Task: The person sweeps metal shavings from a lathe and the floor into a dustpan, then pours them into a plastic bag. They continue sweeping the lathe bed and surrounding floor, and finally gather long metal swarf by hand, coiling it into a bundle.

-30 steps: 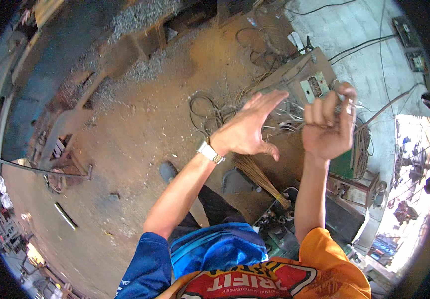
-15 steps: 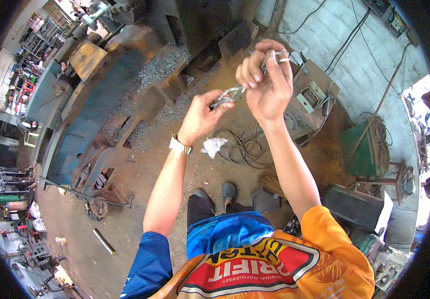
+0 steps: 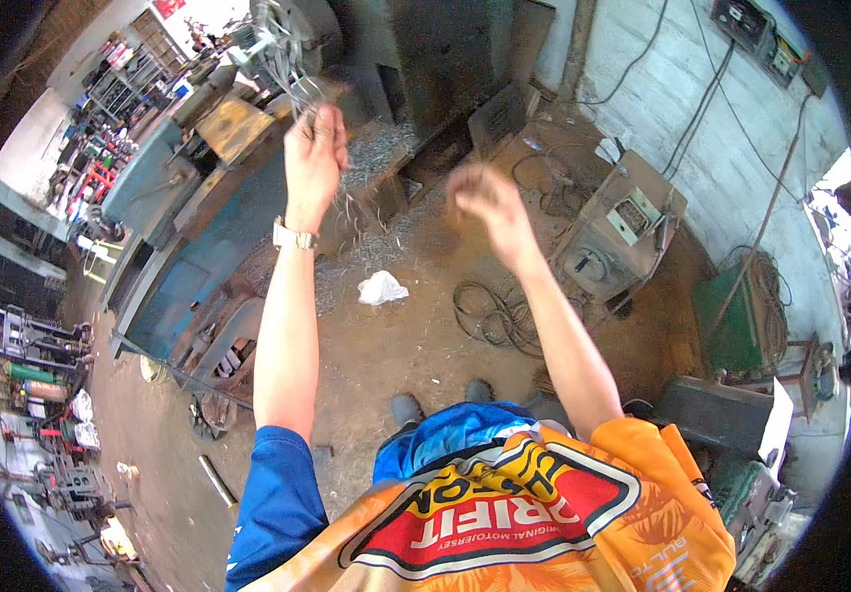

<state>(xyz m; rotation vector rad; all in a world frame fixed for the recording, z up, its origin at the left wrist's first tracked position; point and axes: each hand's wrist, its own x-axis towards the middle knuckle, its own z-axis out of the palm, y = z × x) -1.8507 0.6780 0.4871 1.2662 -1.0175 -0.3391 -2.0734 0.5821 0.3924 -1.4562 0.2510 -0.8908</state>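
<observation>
My left hand (image 3: 315,163), with a watch (image 3: 293,235) on its wrist, is raised at the upper left. Its fingers are closed on a bunch of shiny, curly metal strands (image 3: 297,84) that stick up past the fingertips. A few thin strands also hang below and beside that hand. My right hand (image 3: 493,209) is up to the right, apart from the left one. Motion smears its fingers, so whether it holds anything does not show. Beyond my left hand stands a blue-grey machine with a round metal part (image 3: 273,44) at its top, close to the strands.
Metal shavings lie in and around the machine bed (image 3: 184,286) on the left. A crumpled white piece (image 3: 383,288) and coiled cable (image 3: 490,316) are on the floor. At right stand a dusty box-shaped machine (image 3: 603,261) and a green panel (image 3: 726,316) by the wall.
My hands have moved apart from each other. The left went up and to the left with the metal strands; the right came lower and left. The view has shifted slightly.
</observation>
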